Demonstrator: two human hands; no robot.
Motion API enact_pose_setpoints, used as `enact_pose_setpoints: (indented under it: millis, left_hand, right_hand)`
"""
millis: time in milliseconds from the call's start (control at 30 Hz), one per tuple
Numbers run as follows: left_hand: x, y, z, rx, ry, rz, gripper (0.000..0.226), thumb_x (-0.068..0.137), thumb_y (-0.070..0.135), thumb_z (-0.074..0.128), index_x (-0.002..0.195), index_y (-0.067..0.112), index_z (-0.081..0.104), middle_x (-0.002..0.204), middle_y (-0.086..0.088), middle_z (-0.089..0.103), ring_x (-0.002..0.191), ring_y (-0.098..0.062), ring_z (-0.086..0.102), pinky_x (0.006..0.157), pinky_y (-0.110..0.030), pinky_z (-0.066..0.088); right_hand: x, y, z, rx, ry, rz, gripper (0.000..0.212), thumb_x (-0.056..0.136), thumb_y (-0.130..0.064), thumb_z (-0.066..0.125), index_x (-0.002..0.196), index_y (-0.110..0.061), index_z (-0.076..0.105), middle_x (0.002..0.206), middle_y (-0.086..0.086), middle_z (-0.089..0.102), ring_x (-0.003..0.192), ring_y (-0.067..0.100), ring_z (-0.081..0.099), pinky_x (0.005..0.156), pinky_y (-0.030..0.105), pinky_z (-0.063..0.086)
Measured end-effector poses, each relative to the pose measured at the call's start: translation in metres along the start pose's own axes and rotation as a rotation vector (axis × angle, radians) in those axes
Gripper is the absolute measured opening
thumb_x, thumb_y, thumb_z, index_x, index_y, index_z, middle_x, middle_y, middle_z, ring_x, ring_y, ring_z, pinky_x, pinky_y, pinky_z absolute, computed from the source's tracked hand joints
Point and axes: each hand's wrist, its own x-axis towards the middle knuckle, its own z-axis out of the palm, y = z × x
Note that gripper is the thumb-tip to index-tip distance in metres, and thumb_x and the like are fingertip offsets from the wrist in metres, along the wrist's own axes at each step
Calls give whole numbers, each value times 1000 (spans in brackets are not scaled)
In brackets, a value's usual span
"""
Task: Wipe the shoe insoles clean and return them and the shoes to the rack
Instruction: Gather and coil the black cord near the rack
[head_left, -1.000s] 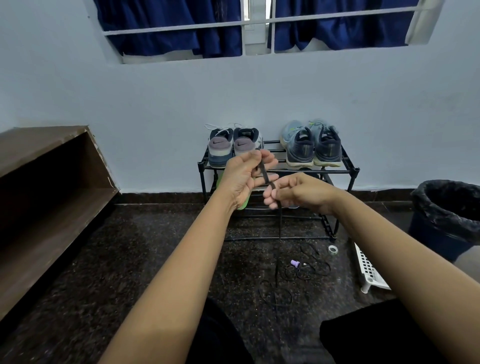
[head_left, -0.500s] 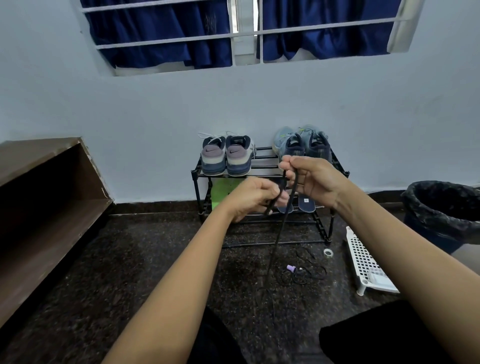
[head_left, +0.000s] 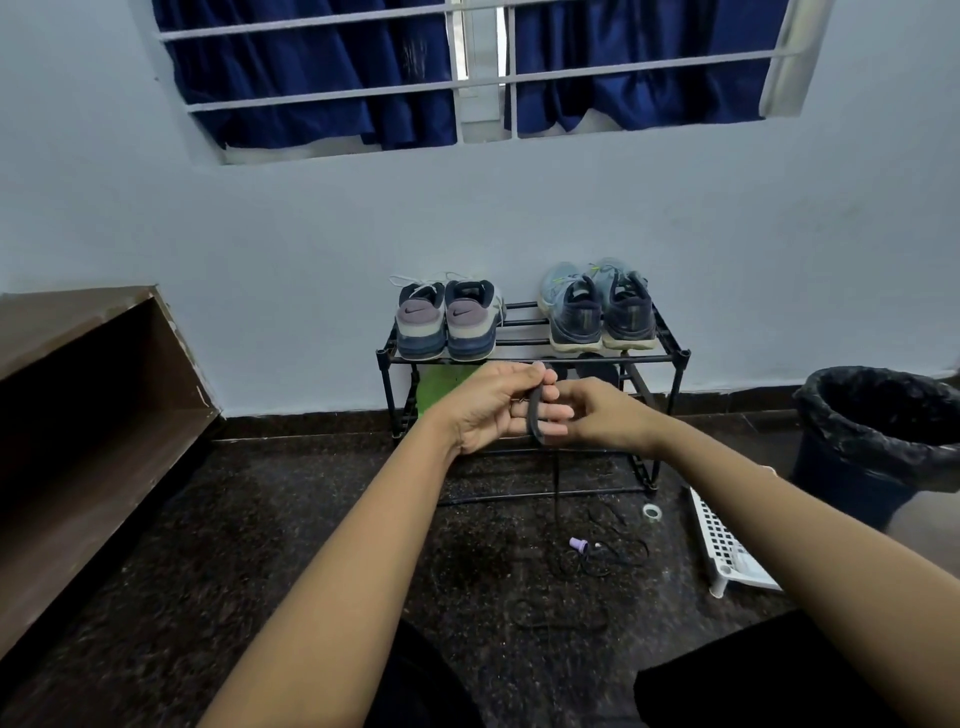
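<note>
Head view: we hold both hands together in front of the rack (head_left: 670, 358). Our left hand (head_left: 488, 410) has a black lace (head_left: 535, 415) looped round its outstretched fingers, with the thumb pinching the loop at the top; one strand hangs down to the floor. Our right hand (head_left: 610, 415) is curled against the left fingertips, at their 3 o'clock, and we cannot tell whether it grips the lace. At 12 o'clock from the hands, grey shoes (head_left: 447, 322) and blue shoes (head_left: 597, 312) stand on the rack's top shelf, heels toward us. Under that shelf a green insole (head_left: 441, 387) and a dark insole (head_left: 597, 371) show in part. At 5 o'clock loose laces (head_left: 613, 556) lie on the floor, a white basket (head_left: 727, 551) beyond them. A lined bin (head_left: 878, 431) stands at 3 o'clock, a wooden shelf (head_left: 78, 415) at 9 o'clock.
</note>
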Motion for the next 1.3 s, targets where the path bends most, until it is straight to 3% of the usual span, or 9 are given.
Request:
enact_pose_setpoints:
  millis: [167, 333, 533, 600, 733, 933, 1033, 1167, 1300]
  left_hand:
    - [3, 4, 1, -127, 33, 85, 19, 101, 14, 46, 94, 1, 57, 69, -8, 69, 63, -20, 72, 57, -32, 61]
    - [14, 1, -1, -264, 130, 267, 22, 101, 14, 45, 91, 1, 59, 79, -12, 72, 76, -27, 73, 70, -43, 61]
    - [23, -8, -21, 209, 253, 442, 23, 100, 14, 51, 85, 14, 69, 84, 2, 74, 87, -15, 69, 87, -34, 55]
    - [22, -12, -24, 416, 236, 458, 22, 98, 15, 55, 84, 18, 72, 78, 8, 72, 79, -9, 64, 82, -32, 51]
    - [14, -15, -14, 561, 55, 298, 27, 102, 13, 48, 106, -6, 66, 76, 6, 71, 71, 0, 67, 70, -16, 52]
    - [5, -9, -9, 345, -134, 129, 23, 101, 17, 47, 98, 1, 64, 85, -10, 70, 96, -30, 69, 92, -45, 54]
    - [4, -6, -3, 203, -113, 98, 19, 101, 13, 48, 93, 1, 61, 73, -6, 63, 85, -26, 72, 81, -43, 59]
    - [4, -4, 0, 80, -3, 5, 16, 100, 11, 49, 91, 2, 59, 65, -3, 60, 68, -19, 72, 67, -39, 62]
    - [4, -1, 0, -95, 59, -28, 17, 99, 7, 49, 91, -3, 60, 64, -7, 61, 61, -18, 70, 61, -37, 61]
  right_hand:
    - [10, -1, 13, 4, 207, -70, 10, 85, -8, 51, 81, -10, 59, 72, -1, 59, 64, 7, 52, 64, 26, 43]
    - [10, -3, 16, 189, -108, -9, 24, 94, 11, 38, 107, 8, 59, 104, 18, 66, 88, 3, 67, 84, 16, 49]
    - [-1, -16, -2, 566, -211, 1, 26, 96, 9, 36, 106, 1, 59, 102, 12, 68, 93, 16, 67, 84, 25, 52]
    - [-2, -20, -8, 719, -170, -18, 27, 94, 7, 39, 103, -5, 61, 102, 10, 69, 88, 14, 67, 83, 26, 53]
    - [-4, -28, -23, 955, 21, -104, 25, 89, 6, 42, 95, -9, 62, 89, 5, 69, 75, 11, 65, 70, 26, 55]
    - [1, -17, -39, 1146, 271, 2, 32, 92, 8, 36, 87, -16, 57, 78, -3, 65, 65, 7, 58, 63, 20, 50]
    - [3, -4, -39, 817, 312, 107, 26, 85, 8, 45, 82, -17, 51, 75, 0, 63, 65, 12, 55, 62, 25, 44]
    - [0, 11, -21, 285, 184, 209, 29, 83, 6, 62, 103, -9, 49, 85, 8, 61, 62, 11, 56, 57, 21, 45]
    - [5, 17, 7, 78, 255, 45, 48, 75, -2, 74, 115, -12, 49, 96, 2, 61, 84, 18, 58, 77, 28, 50]
